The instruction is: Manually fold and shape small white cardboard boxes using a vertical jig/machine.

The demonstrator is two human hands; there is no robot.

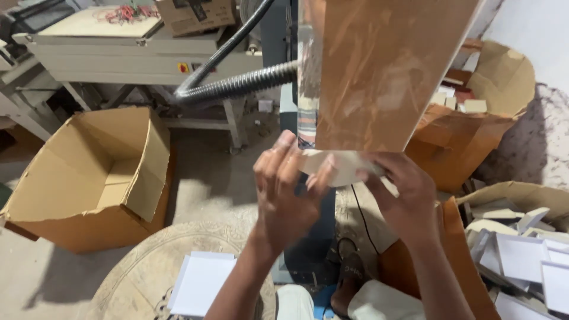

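Both hands are raised in front of the camera around a small white card piece, which sits just under the lower edge of a tall brown sheet wrapped in clear film. The left hand lies with its back to the camera, fingers stretched up and slightly apart, their tips touching the white piece from the left; the thumb presses against its lower edge. The right hand meets the piece from the right, fingers curled over its upper right corner, so the piece is pinched between the two hands. Whether the brown sheet is also gripped cannot be told. To the left, an open cardboard box stands on the floor, tilted toward the camera, with only a loose flap folded inside. Behind the right hand a brown paper sack holds small pale blocks. At the lower right a second brown container is filled with white sheets lying at odd angles. Below the left forearm a white pad rests on a round patterned surface.
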